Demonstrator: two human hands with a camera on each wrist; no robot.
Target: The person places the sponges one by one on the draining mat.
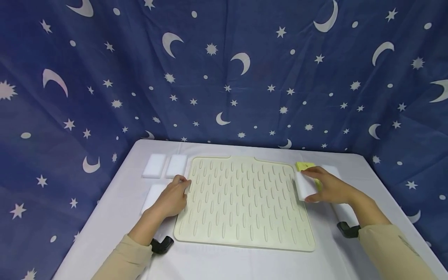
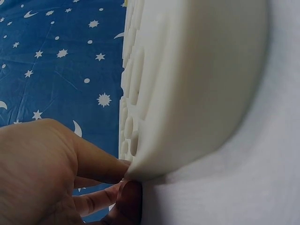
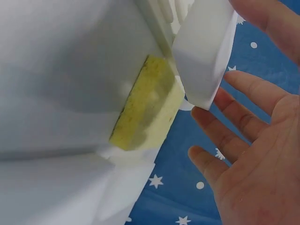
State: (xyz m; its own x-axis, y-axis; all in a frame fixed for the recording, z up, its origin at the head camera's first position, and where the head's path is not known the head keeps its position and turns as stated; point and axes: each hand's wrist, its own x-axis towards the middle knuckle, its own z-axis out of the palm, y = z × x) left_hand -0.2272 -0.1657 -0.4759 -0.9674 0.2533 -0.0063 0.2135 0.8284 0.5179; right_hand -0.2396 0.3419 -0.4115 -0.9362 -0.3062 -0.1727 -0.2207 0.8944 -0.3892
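Observation:
A cream ribbed mat [image 1: 241,202], with rows of slim raised ovals, lies on the table. My left hand [image 1: 173,198] pinches its left edge, the thumb on top and fingers beneath, as the left wrist view shows at the mat's rim [image 2: 197,93]. On the other side, my right hand [image 1: 325,187] holds a white sponge block [image 1: 305,186] between thumb and fingers, over the mat's right edge. The right wrist view shows the block [image 3: 204,51] tilted, fingertips along its side. Close behind this hand sits a yellow sponge [image 1: 303,166], partly hidden by it.
Several white blocks lie left of the mat, including one at the back left [image 1: 154,166] and one partly behind my left forearm [image 1: 152,196]. More white pieces [image 1: 331,170] lie right of the mat. A blue curtain [image 1: 224,77] with moons and stars hangs behind the white table [image 1: 224,266].

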